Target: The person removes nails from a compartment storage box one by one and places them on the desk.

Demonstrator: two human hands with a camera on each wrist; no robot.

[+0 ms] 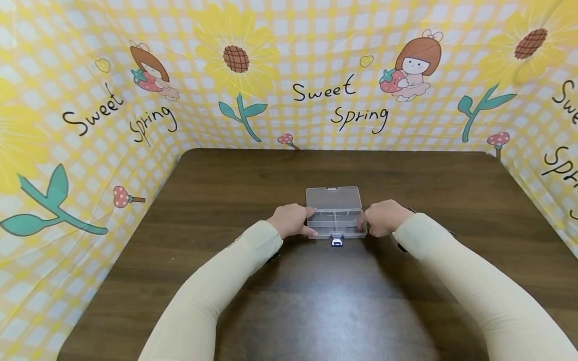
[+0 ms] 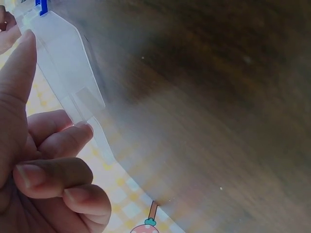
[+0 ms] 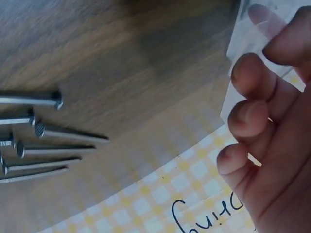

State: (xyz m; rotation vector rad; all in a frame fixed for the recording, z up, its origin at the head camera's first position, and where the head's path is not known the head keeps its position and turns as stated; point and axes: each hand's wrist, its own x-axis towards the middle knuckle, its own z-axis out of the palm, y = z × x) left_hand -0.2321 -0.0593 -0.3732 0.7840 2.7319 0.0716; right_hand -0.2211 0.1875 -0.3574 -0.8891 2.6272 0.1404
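Observation:
A clear plastic compartment box stands on the table with its lid raised at the back and a blue-edged latch at the front. My left hand grips the box's left end, thumb at the front and fingers behind. At the right end, my right hand reaches with its fingertips into the box; through the clear wall a fingertip shows. Whether those fingertips pinch anything is hidden. A thin dark line, too small to identify, lies inside near them. Several metal nails lie beside the right hand.
The brown wooden table is backed by a yellow checked cloth with printed flowers and words. My right sleeve covers most of the nails in the head view; one thin tip sticks out past it.

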